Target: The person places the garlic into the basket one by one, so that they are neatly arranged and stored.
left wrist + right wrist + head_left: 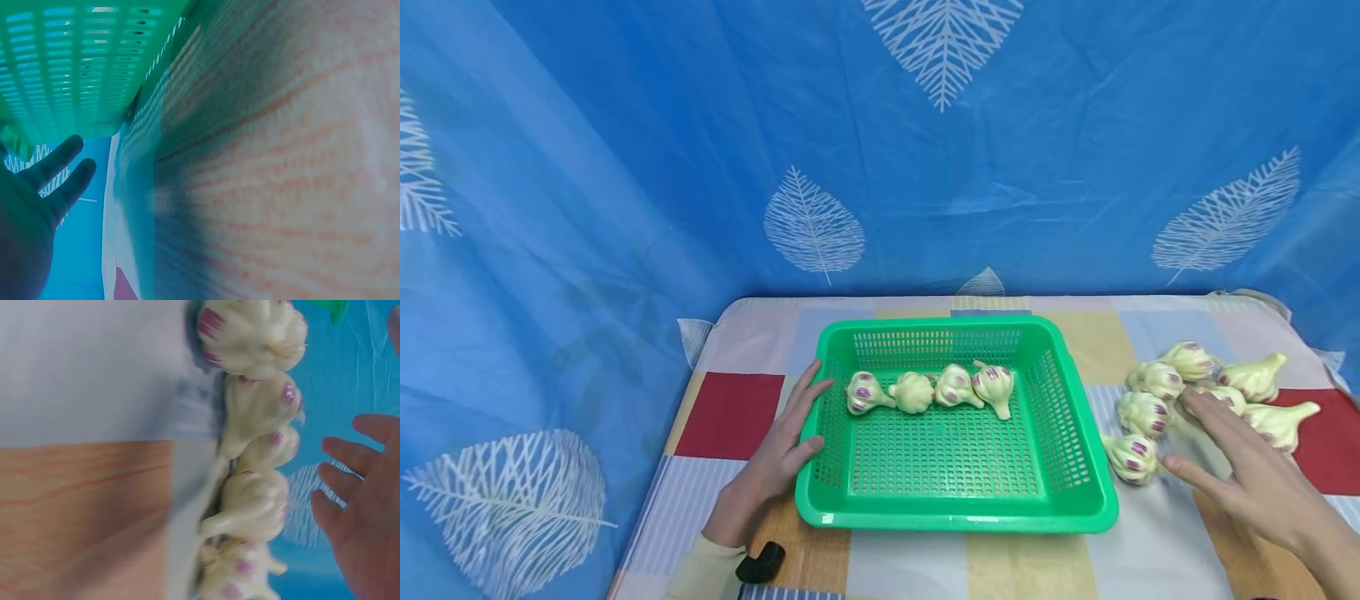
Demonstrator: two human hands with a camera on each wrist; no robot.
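Fingers of the left hand (773, 458) extended and spread, gripping nothing, at the left rim of the green basket (955, 523); exact contact hard to confirm. Right hand (1262, 479) also has fingers stretched out, empty, over the near side of the loose garlic bulbs (1142, 414); cannot tell if the fingertips touch one. Loose pile lies right of the basket, at least seven visible, bunched together, purple-streaked, some stems pointing right. Nearest bulb (1132, 465) sits just beside the basket's right wall. Four basket bulbs (913, 393) form a row toward the back, front floor bare. Patchwork tablecloth (737, 417) underneath, blue leaf-print curtain (1000, 167) behind.
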